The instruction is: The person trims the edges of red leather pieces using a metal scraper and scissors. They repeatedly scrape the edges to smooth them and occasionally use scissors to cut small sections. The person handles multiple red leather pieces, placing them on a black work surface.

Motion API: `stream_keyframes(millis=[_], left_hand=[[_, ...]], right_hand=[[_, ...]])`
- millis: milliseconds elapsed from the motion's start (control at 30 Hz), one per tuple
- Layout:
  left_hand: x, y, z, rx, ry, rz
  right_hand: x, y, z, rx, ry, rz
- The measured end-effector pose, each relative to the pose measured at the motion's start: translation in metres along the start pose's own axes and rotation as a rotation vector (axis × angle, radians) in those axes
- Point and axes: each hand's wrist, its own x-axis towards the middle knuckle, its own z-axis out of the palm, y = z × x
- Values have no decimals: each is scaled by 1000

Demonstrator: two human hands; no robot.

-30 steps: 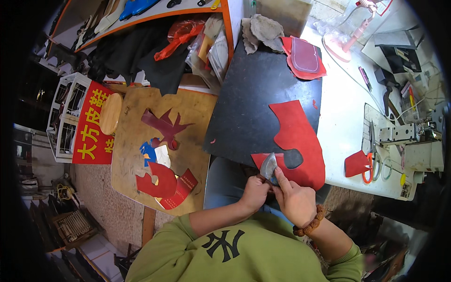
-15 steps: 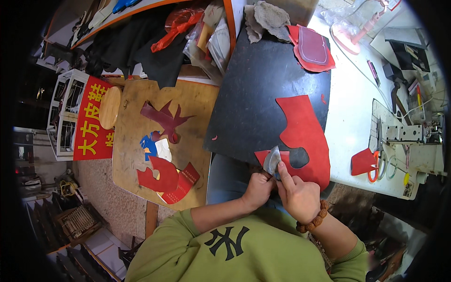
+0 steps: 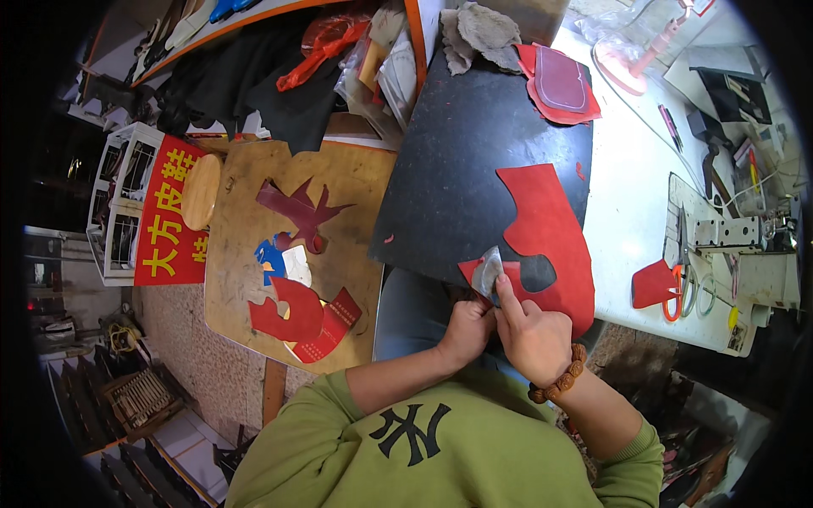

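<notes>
My right hand (image 3: 539, 337) is closed around a leather knife with a broad curved metal blade (image 3: 487, 273), its index finger stretched along the blade. Under the blade lies a small piece of red leather (image 3: 467, 268), at the near edge of a black work board (image 3: 457, 182). Close beside it, my left hand (image 3: 467, 329) is closed at the near end of that small piece; its fingertips are partly hidden. A large red leather piece (image 3: 552, 216) with curved cutouts lies just right of the knife, overhanging the board's near edge.
Red and maroon leather pieces (image 3: 561, 83) and a grey cloth (image 3: 478, 38) lie at the board's far end. Leather scraps (image 3: 292, 212) lie on the wooden table (image 3: 233, 254) at left. On the white table (image 3: 631, 212) at right are scissors (image 3: 677, 288), a metal machine and a pink lamp (image 3: 622, 68).
The knife and my right hand have slid slightly away from me over the small red piece. My left hand stays nearly in place. The whole view has shifted a little.
</notes>
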Motion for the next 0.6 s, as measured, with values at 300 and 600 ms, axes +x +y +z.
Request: stream_keyframes(millis=[300,600], left_hand=[[-11,6,1,-460,94,-181],[-3,-15,-3,73,180,67]], right_hand=[[-5,-7,-2,-4,70,-63],[2,-11,-1,76,25,-49]])
